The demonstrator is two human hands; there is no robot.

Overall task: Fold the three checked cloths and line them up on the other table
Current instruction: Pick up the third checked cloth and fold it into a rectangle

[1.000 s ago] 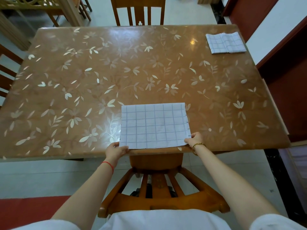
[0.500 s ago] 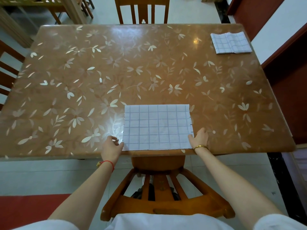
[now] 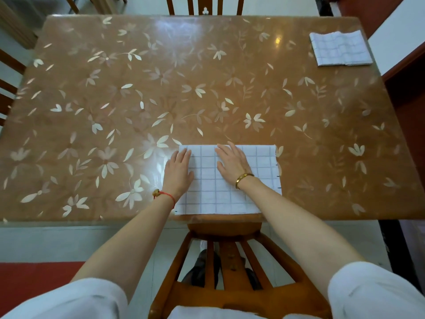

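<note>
Two flat grips on checked cloth (image 3: 213, 194) at desk's (image 3: 161, 88) near edge, wide desk beyond.
My left grip (image 3: 178, 172) overlaps its left border, right grip (image 3: 232, 164) mid-cloth; fingers straight.

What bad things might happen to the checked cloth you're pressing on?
1. The checked cloth lies with its near edge right at the edge of the glossy table; a tug toward the chair might slide it off.
2. The left hand and right hand press flat on its left and middle, so the uncovered right part might wrinkle.
3. The folded cloth sits near the far right corner, where a bump might knock it down.
</note>
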